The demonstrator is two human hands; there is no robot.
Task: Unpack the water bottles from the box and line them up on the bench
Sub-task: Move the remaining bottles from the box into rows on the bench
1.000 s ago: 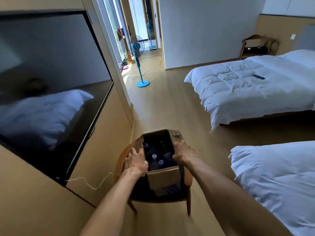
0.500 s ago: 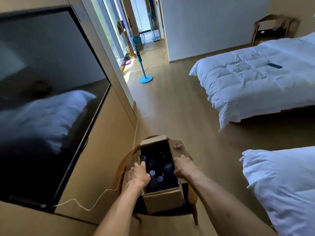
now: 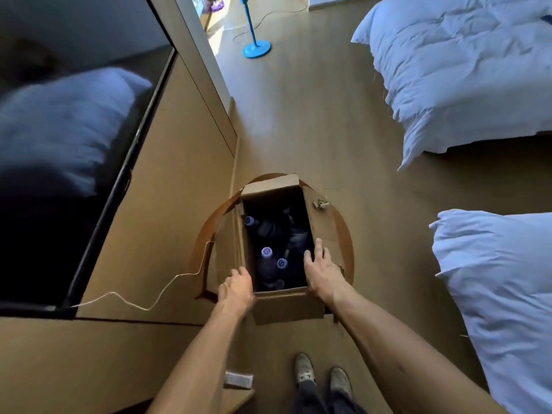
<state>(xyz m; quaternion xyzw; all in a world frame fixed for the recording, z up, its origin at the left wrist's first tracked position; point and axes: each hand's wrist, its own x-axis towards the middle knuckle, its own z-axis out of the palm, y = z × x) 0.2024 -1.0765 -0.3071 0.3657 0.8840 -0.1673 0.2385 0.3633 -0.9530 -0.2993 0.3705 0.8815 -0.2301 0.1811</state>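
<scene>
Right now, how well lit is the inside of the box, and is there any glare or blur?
Head view: the box interior is deeply shadowed, only bottle caps show; sunlight glares on the floor by the fan base; the TV screen reflection looks smeared.

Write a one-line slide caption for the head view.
Both hands on the open box of water bottles.

**Lighting and picture quality, head view**

Daylight: enters at top centre, a bright patch on the floor (image 3: pixel 298 121) round the blue fan base (image 3: pixel 256 49).
Bedding (image 3: pixel 460 64): pale, bluish cast.
Box (image 3: pixel 286 309) interior: deep shadow, only the bottle caps (image 3: pixel 266 251) catch light.
TV screen (image 3: pixel 59 144): dark, glossy, smeared reflection.
Blur: soft left side.
Distortion: wide-angle bowing at the edges.
</scene>
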